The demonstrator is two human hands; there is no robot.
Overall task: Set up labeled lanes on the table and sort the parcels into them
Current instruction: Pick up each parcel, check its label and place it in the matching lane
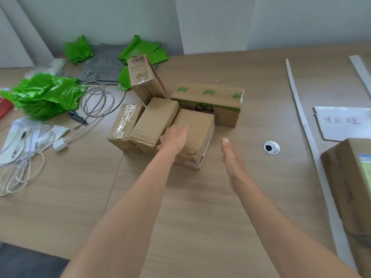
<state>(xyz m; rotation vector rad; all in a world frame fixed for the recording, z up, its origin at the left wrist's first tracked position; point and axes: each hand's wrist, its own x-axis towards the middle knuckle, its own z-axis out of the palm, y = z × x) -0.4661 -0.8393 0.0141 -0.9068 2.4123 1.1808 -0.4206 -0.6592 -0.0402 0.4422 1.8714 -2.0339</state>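
Five parcels (156, 115) clustered on table (200, 197). Left hand (173, 138) flat on nearest parcel (197, 127), fingers straight; right hand (233, 163) likewise straight-fingered, just beside, not touching. Squeeze both sides evenly, lift level toward label (343, 123).

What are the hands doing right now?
Left hand: open, fingers straight, resting on the nearest parcel.
Right hand: open, holding nothing, beside that parcel.

Plain brown parcels (156, 119) sit on a pale wood-grain table (200, 197); at twelve o'clock a brown long box (208, 101) carries green tape marks and a green band; crumpled bright green bags (44, 93) at ten o'clock; at three o'clock a white label (345, 125) bears faint grey handwriting, beside a white strip (301, 109).
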